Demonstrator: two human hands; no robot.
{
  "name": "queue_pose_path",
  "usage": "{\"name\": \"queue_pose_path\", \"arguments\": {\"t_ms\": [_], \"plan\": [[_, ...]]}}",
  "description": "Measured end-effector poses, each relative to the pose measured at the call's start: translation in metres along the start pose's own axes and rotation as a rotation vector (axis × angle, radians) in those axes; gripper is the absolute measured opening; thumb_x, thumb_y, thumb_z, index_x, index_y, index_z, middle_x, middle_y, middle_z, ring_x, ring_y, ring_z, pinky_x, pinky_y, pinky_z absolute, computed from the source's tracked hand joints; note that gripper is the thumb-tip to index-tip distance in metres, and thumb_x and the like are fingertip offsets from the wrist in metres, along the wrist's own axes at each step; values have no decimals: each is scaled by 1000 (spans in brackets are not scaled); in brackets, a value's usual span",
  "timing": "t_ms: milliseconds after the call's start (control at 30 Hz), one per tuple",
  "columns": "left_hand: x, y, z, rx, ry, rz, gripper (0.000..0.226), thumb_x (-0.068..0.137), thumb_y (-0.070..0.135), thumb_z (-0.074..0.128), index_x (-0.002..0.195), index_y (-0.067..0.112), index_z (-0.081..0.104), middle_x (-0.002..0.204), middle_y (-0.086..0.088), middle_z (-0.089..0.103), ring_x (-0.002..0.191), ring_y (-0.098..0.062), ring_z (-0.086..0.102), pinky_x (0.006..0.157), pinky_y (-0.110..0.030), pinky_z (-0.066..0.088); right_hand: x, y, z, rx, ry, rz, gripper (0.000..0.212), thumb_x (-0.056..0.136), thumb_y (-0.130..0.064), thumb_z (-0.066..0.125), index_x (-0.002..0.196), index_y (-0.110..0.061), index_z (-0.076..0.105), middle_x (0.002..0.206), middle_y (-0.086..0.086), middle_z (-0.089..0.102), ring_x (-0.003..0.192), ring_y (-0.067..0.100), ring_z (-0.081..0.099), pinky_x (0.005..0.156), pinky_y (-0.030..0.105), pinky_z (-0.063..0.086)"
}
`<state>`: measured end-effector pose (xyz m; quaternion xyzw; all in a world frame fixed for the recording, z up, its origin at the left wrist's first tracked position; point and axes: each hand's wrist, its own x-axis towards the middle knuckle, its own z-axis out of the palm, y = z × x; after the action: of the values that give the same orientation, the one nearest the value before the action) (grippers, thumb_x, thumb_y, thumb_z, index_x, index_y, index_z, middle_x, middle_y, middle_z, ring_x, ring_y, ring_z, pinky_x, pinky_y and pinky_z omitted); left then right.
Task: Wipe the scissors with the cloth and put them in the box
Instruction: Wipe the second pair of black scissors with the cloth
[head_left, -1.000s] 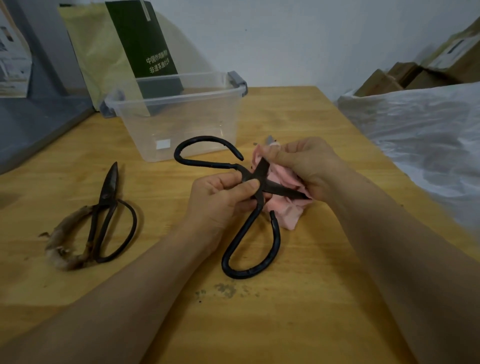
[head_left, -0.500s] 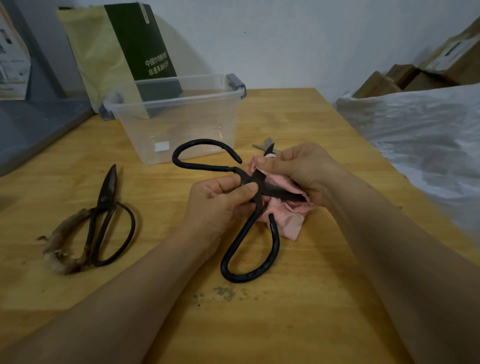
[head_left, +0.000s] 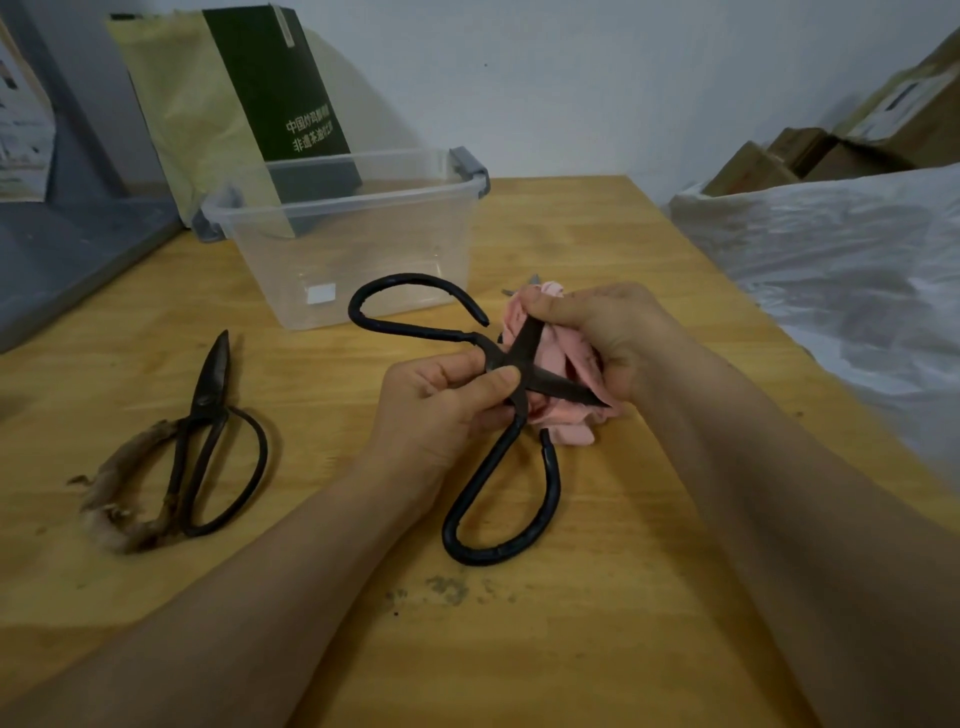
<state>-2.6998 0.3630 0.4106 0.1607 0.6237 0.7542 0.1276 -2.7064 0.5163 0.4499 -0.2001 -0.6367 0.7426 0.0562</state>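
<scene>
Large black scissors (head_left: 470, 509) with wide loop handles are spread open over the wooden table. My left hand (head_left: 441, 405) pinches them at the pivot. My right hand (head_left: 608, 332) holds a pink cloth (head_left: 556, 358) wrapped around the upper blade, thumb pressing near its tip; the lower blade lies across the cloth. A clear plastic box (head_left: 353, 244) with grey latches stands behind, with nothing visible inside. A second, older pair of scissors (head_left: 208, 431) lies shut on the table at the left, one handle wrapped in frayed rag.
A green and yellow paper bag (head_left: 244, 104) leans on the wall behind the box. A grey surface (head_left: 67, 260) lies at the far left. White plastic sheeting (head_left: 841, 270) and cardboard boxes (head_left: 831, 150) border the table's right edge. Dark grime marks (head_left: 447, 590) spot the wood near me.
My right hand with the cloth slid out along the upper blade and back toward the pivot. The scissors stayed spread in my left hand.
</scene>
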Motion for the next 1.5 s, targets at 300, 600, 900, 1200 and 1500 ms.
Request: {"name": "queue_pose_path", "arguments": {"t_ms": [300, 600, 900, 1200, 1500], "plan": [[-3, 3, -1, 30, 10, 46, 14, 85, 0, 61, 96, -3, 69, 88, -15, 74, 80, -24, 71, 67, -25, 58, 5, -18, -32, 84, 258, -139, 15, 81, -20, 74, 91, -9, 70, 82, 10, 72, 77, 24, 71, 65, 38, 60], [-4, 7, 7, 141, 79, 211, 19, 82, -4, 65, 84, 14, 70, 79, -2, 74, 72, -14, 71, 59, -19, 54, -37, -22, -3, -783, -18, -511, 44, 99, -40, 37, 97, -6, 65, 83, 4, 64, 71, 17, 55, 66, 25, 39], [-4, 6, 6, 193, 81, 280, 22, 81, -5, 65, 86, 15, 72, 81, -3, 74, 77, -19, 72, 68, -28, 58, -38, -13, 6, -995, -113, -611, 7, 89, -30, 63, 87, -32, 69, 91, -9, 66, 85, 12, 64, 73, 31, 55], [-6, 6, 8, 172, 87, 262, 27, 81, -6, 65, 83, 20, 69, 70, 10, 72, 70, -7, 70, 61, -18, 54, -13, -9, 0, -1089, 27, -693, 18, 93, -30, 56, 103, -22, 69, 106, -5, 54, 98, 9, 48, 80, 23, 34], [-8, 5, 6, 106, 66, 195, 20, 82, -6, 63, 89, 11, 70, 77, 0, 74, 73, -13, 71, 62, -19, 54, 5, -5, -13, -911, 200, -566, 16, 92, -24, 60, 98, -16, 73, 96, -1, 69, 91, 12, 60, 79, 28, 47]]}}
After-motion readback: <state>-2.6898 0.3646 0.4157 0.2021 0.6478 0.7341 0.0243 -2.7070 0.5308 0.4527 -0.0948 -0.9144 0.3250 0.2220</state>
